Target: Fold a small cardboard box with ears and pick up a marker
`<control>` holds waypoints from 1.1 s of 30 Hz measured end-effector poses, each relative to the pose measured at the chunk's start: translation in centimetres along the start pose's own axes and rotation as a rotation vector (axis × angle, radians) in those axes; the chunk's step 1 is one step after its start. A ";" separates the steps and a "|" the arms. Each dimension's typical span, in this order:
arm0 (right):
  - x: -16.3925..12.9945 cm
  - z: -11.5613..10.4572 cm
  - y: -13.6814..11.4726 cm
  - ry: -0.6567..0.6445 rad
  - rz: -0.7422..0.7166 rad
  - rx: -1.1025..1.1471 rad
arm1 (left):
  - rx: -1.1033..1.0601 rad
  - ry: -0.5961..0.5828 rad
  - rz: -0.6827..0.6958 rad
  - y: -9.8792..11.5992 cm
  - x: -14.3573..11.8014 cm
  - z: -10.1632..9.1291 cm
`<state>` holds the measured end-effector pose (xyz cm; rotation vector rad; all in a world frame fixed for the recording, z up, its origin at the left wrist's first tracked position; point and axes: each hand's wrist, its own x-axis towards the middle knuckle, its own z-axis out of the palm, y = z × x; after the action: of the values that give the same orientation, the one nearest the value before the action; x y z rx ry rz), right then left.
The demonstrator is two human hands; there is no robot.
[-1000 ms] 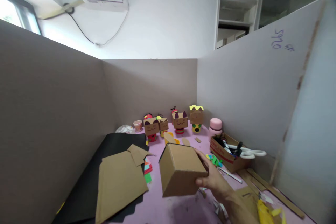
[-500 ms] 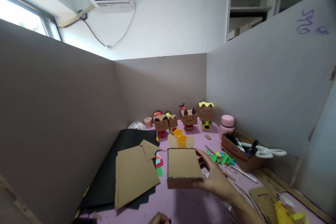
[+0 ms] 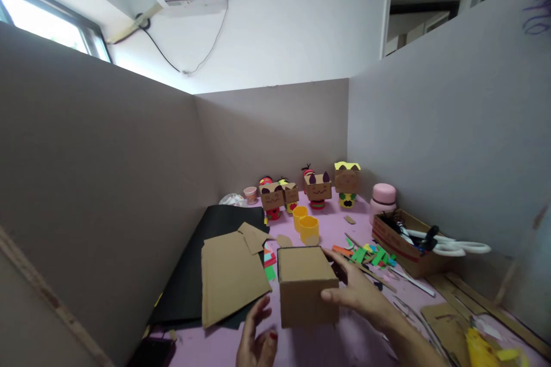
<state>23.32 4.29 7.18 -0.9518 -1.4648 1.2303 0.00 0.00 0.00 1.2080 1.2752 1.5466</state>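
Observation:
A plain brown cardboard box (image 3: pixel 306 284) stands on the pink table (image 3: pixel 336 347) in the lower middle of the head view. My right hand (image 3: pixel 359 289) grips its right side, thumb on the near face and fingers over the far top edge. My left hand (image 3: pixel 257 338) comes up from the bottom edge, fingers spread, just left of the box and holding nothing. Flat cardboard sheets (image 3: pixel 232 272) lie on a black sheet (image 3: pixel 196 264) to the left of the box.
Several cardboard box-head figures (image 3: pixel 316 188) line the back wall behind two yellow cups (image 3: pixel 306 227). A pink flask (image 3: pixel 382 199) and an open carton with white scissors (image 3: pixel 456 246) sit at the right. Coloured paper scraps (image 3: pixel 370 255) lie nearby. Grey partitions enclose three sides.
The box has been turned and lowered from a tilted hold in the air to stand near the table. My left hand has come into view beside it. The view swung left.

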 end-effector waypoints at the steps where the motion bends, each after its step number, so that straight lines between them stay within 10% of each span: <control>1: -0.1 0.1 -0.2 -0.007 0.013 -0.002 | -0.021 -0.033 0.026 0.4 0.5 0.1; 8: -0.3 1.0 -1.4 -0.051 0.058 -0.081 | -0.112 -0.334 -0.063 2.6 2.7 2.0; 19: -0.3 0.7 -0.8 -0.118 0.055 -0.121 | -0.247 -0.176 -0.167 3.6 1.7 2.8; 33: -0.4 1.5 -0.3 -0.141 -0.061 -0.336 | -0.155 -0.173 0.019 1.3 2.1 1.5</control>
<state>21.96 3.50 7.33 -1.0474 -1.8387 1.0427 0.90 2.14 1.76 1.2280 1.0160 1.4906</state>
